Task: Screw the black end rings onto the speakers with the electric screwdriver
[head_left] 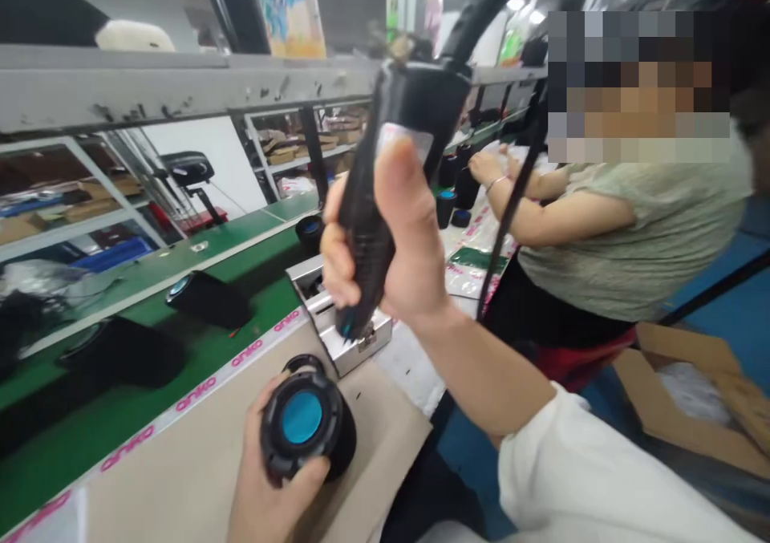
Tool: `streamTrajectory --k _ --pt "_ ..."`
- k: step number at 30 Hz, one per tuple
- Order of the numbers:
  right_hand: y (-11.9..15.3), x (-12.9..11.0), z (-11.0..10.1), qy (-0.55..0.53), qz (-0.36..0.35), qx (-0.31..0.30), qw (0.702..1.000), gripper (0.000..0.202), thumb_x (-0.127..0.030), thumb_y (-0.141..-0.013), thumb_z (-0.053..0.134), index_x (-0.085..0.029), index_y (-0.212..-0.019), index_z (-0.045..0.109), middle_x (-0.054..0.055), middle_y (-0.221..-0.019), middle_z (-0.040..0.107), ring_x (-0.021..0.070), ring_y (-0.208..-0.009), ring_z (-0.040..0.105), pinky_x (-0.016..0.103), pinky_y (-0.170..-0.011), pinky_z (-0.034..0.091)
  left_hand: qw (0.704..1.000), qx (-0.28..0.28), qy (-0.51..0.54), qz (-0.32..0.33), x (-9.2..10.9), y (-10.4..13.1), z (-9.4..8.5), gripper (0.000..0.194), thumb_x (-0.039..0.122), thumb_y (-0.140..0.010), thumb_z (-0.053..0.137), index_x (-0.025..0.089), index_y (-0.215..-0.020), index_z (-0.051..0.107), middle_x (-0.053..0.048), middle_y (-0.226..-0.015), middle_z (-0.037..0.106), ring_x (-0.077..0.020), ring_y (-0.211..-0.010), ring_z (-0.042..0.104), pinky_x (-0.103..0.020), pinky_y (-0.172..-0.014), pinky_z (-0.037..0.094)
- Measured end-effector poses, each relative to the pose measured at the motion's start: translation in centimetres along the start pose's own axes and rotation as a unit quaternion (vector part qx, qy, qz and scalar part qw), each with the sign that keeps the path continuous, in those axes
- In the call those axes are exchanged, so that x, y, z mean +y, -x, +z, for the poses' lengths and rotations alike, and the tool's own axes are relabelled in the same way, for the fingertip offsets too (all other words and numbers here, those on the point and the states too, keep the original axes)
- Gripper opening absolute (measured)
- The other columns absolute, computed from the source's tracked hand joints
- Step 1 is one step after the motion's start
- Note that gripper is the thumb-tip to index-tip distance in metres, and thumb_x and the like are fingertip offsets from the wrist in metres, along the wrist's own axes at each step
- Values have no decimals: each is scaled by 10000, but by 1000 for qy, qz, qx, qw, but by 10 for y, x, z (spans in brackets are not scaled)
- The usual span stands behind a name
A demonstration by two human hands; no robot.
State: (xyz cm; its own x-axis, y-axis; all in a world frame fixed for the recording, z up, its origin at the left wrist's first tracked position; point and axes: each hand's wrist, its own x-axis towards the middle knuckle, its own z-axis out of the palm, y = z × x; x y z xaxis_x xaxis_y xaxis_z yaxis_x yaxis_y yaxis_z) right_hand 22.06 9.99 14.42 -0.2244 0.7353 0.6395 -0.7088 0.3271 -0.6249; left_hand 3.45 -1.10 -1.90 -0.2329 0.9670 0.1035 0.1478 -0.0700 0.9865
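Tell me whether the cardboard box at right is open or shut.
Open: the cardboard box is uncovered on top, and whitish material shows inside.

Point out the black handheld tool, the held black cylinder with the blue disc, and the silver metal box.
Black handheld tool [366, 216], head view: its body.
Held black cylinder with blue disc [302, 418], head view: the disc.
Silver metal box [350, 356], head view: its front wall.

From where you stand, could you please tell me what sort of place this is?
Probably a factory assembly line: black cylinders lie on what looks like a green conveyor belt, and stocked shelves stand beyond it.
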Motion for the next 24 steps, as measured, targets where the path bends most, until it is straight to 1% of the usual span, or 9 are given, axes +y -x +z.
streamTrajectory --k 2,3,5,7,11,16,18,22,24 --pt "-7 7 -21 114 -53 59 990 549 -695 -913 807 -197 -811 598 -45 -546 537 107 -388 493 245 -355 370 1000 -11 9 2 5 2 1 989 726 -669 931 230 -1446 571 -152 -1518 656 -407 -1395 657 -453 -1135 558" --pt "-9 12 -30 150 -58 78 984 558 -689 -903 821 -204 -776 577 -45 -533 525 109 -382 489 250 -349 358 1000 -13 12 6 6 2 1 990 726 -671 934 231 -1450 573 -152 -1516 656 -404 -1388 663 -442 -1117 565" --pt "-10 21 -43 173 -60 98 978 574 -696 -893 827 -212 -743 557 -48 -517 507 105 -369 474 249 -343 342 1000 -16 13 18 8 2 2 992 733 -677 932 231 -1454 577 -153 -1502 662 -402 -1370 676 -436 -1097 575" --pt "-7 29 -49 176 -58 104 977 572 -704 -897 820 -213 -750 564 -51 -513 501 102 -362 468 240 -345 333 999 -18 16 31 7 2 1 986 732 -677 937 232 -1449 582 -150 -1480 672 -397 -1347 691 -435 -1084 583" --pt "0 44 -55 186 -30 105 976 558 -692 -901 827 -210 -781 571 -53 -508 489 106 -346 454 235 -341 328 998 -22 24 57 -1 -1 -4 947 685 -693 959 242 -1446 593 -133 -1464 681 -372 -1334 704 -415 -1090 580" --pt "6 57 -60 172 -7 105 979 567 -679 -913 820 -209 -761 543 -40 -509 499 114 -356 470 230 -346 332 991 -70 -4 112 -13 -8 -15 852 563 -753 962 250 -1459 602 -132 -1453 689 -354 -1269 741 -396 -1017 614" --pt "7 60 -62 168 1 103 980 570 -676 -910 821 -209 -750 534 -37 -515 505 114 -356 466 229 -336 326 991 -67 -2 119 -14 -9 -15 852 564 -757 960 252 -1465 602 -133 -1458 687 -355 -1272 741 -399 -1018 617" --pt "10 56 -66 167 72 92 979 607 -711 -874 827 -209 -718 524 -23 -514 525 126 -342 472 240 -304 330 993 -50 24 104 -10 -7 -9 872 586 -737 971 244 -1453 609 -136 -1436 700 -358 -1273 745 -412 -1038 615" --pt "9 44 -60 153 83 96 980 626 -754 -840 829 -207 -722 550 -29 -503 522 127 -325 459 250 -289 339 993 -57 41 99 -6 -7 -5 882 583 -720 986 241 -1442 612 -139 -1436 704 -360 -1278 745 -416 -1046 615"
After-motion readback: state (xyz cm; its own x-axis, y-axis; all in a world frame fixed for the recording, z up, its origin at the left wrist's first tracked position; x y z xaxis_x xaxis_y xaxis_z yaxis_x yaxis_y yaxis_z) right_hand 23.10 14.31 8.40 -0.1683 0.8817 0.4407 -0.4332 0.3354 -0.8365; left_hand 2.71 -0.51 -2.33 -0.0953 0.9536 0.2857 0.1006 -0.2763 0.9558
